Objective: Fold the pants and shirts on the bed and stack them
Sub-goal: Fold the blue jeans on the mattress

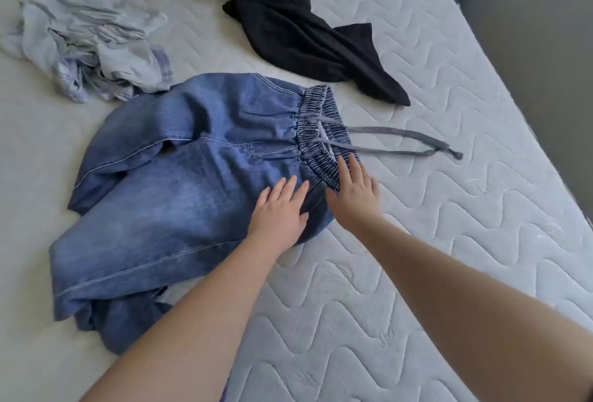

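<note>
Here our left hand [279, 209] and right hand [354, 191] lie flat, fingers straight, grasping nothing, on the waist end of the blue denim drawstring pants [192, 183]. Their legs run away leftward, left hand nearer; beyond them lie the black garment [301, 35] and pale crumpled shirt [90, 38].

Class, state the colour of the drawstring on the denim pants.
Grey drawstring, clearest in the head view.
</note>
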`<state>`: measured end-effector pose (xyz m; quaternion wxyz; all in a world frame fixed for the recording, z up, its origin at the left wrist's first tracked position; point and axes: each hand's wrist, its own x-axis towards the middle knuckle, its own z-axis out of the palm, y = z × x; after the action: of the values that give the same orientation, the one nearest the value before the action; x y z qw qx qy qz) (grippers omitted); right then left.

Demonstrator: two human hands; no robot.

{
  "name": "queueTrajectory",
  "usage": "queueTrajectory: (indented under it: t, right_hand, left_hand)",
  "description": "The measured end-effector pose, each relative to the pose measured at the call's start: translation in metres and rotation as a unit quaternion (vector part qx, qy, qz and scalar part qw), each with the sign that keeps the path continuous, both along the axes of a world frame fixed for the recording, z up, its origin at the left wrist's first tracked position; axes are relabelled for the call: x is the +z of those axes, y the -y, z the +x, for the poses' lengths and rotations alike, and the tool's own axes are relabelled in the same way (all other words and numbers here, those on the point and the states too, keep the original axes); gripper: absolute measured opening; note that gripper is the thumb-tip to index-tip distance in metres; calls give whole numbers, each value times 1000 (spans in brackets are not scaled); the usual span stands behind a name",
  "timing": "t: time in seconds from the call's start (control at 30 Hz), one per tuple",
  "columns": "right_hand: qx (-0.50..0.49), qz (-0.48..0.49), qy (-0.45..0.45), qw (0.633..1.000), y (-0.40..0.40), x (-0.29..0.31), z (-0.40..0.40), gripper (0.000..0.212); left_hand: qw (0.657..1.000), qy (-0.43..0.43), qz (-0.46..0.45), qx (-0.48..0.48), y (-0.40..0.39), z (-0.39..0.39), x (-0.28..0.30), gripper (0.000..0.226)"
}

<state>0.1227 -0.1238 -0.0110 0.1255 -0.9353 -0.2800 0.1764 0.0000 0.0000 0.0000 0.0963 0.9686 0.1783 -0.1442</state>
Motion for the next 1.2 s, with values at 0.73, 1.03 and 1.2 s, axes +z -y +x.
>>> queueTrajectory:
  t: [0.73, 1.03, 1.2]
  right_hand:
    - [-1, 80, 114, 990, 15, -87, -8, 54]
    - [70, -58, 72, 993, 74, -53, -54, 51]
    - [55, -120, 15, 991, 137, -32, -126, 50]
  left_hand:
    - [993, 62, 96, 30, 19, -9, -103, 95]
    - [1000, -5, -2, -8, 73, -70, -69, 54]
    - [996, -61, -44, -42, 129, -127, -41, 55]
